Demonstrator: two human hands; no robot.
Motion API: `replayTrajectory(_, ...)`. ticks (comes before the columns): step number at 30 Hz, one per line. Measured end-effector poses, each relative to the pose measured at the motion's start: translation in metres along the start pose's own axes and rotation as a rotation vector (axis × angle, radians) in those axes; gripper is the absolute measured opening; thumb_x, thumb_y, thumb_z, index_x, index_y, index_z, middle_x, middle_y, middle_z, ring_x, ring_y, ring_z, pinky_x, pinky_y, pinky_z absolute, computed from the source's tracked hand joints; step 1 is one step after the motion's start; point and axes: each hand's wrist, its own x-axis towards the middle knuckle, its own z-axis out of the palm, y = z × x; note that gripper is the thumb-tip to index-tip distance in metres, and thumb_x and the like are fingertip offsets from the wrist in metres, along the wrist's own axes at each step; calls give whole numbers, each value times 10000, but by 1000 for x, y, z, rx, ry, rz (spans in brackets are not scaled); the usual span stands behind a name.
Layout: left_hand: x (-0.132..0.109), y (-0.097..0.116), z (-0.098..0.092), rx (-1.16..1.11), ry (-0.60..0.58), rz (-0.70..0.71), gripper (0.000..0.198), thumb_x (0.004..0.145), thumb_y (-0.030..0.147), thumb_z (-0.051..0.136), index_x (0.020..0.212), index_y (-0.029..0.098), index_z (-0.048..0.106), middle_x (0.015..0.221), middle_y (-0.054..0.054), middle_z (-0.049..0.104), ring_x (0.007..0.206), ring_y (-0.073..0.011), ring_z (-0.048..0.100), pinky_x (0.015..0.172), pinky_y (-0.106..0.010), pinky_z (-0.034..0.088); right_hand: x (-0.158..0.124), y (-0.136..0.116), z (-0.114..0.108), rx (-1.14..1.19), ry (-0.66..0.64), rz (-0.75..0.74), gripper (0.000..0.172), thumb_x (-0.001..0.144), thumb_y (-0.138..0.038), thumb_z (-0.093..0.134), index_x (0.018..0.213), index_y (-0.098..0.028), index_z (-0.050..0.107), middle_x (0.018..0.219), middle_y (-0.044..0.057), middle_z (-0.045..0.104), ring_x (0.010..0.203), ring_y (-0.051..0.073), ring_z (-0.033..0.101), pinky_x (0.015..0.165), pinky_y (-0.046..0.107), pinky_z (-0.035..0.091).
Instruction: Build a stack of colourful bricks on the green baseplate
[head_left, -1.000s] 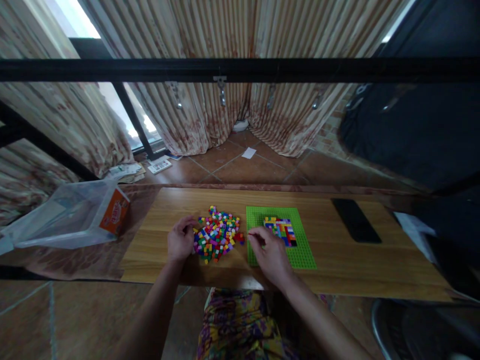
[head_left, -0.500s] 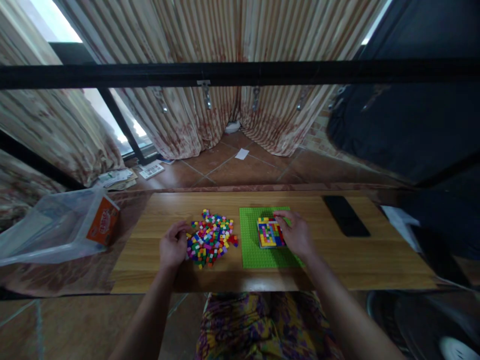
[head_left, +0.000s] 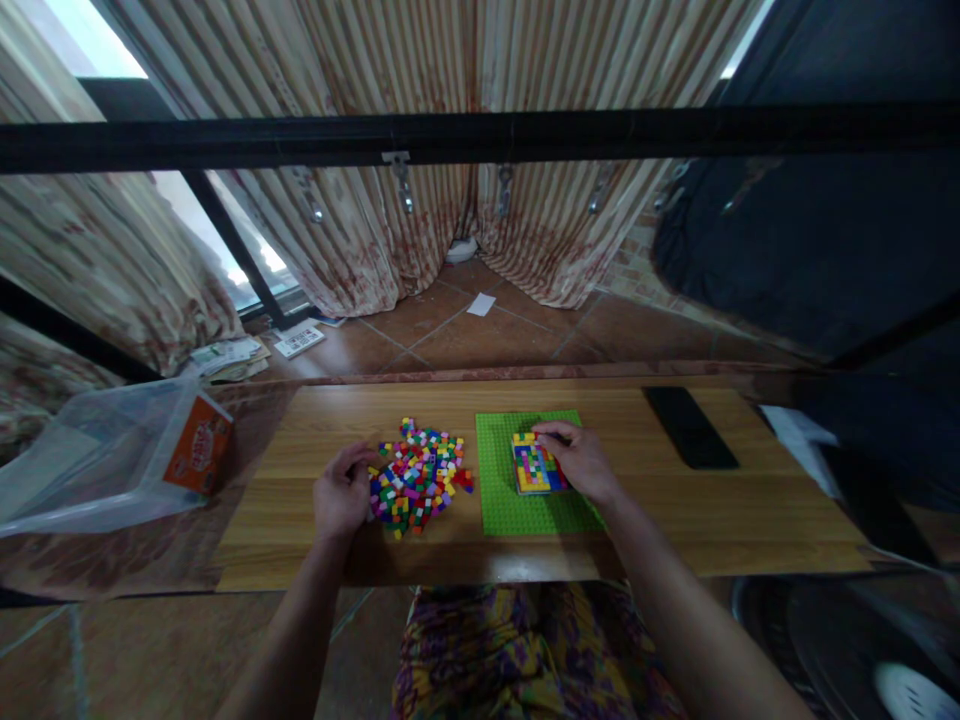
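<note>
A heap of small coloured bricks point(head_left: 416, 475) lies on the wooden board point(head_left: 675, 520). Right of it is a green baseplate point(head_left: 525, 505) carrying a flat patch of coloured bricks point(head_left: 531, 466). My left hand point(head_left: 341, 492) rests at the heap's left edge, fingers curled with their tips touching the bricks. My right hand point(head_left: 581, 462) lies over the right side of the patch, its fingers bent and pressed on the patch's top edge. Whether a brick sits under the fingertips is hidden.
A black phone point(head_left: 688, 428) lies on the board at the right. A clear plastic bag with an orange box point(head_left: 193, 448) sits off the board's left end. A black bar point(head_left: 480, 135) crosses above. Curtains and papers are on the tiled floor beyond.
My right hand went from the baseplate's left edge, next to the heap, over to the brick patch and now presses on it. The left hand stayed by the heap.
</note>
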Motion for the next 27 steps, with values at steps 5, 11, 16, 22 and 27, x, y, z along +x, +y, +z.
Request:
replayTrajectory(5, 1, -1, 1, -15, 4, -10, 212, 784, 248, 488, 880, 211, 674, 889, -29, 757, 905, -202, 704, 881, -341, 554, 0, -1, 0, 12, -14, 37, 257, 734, -368, 606, 874, -206, 750, 857, 37, 753, 765, 176, 671, 777, 354, 519)
replayTrajectory(11, 2, -7, 4, -8, 6, -11, 247, 781, 262, 469, 903, 203, 677, 920, -38, 749, 920, -206, 696, 897, -351, 543, 1, -2, -1, 3, -34, 40, 231, 724, -324, 617, 870, -207, 751, 863, 42, 754, 749, 173, 672, 749, 348, 533)
replayTrajectory(16, 2, -7, 3, -2, 0, 7, 229, 777, 266, 465, 841, 201, 675, 944, -48, 748, 947, -214, 689, 920, -365, 532, 1, -6, -1, 26, -52, 56, 231, 729, -316, 608, 865, -193, 748, 852, 48, 752, 755, 177, 674, 778, 363, 533)
replayTrajectory(22, 2, -5, 1, -8, -17, 16, 252, 789, 251, 461, 913, 191, 672, 923, -52, 750, 938, -213, 689, 922, -378, 530, -4, 0, -6, 57, -33, 32, 321, 741, -394, 629, 984, -209, 730, 979, 57, 743, 853, 194, 672, 835, 395, 518)
replayTrajectory(27, -1, -5, 2, 0, -2, 18, 266, 801, 240, 453, 932, 196, 681, 923, -43, 752, 964, -209, 684, 952, -381, 518, -20, -17, -10, -40, 206, -109, 310, 800, -431, 587, 957, -201, 723, 997, 76, 721, 890, 206, 647, 841, 393, 499)
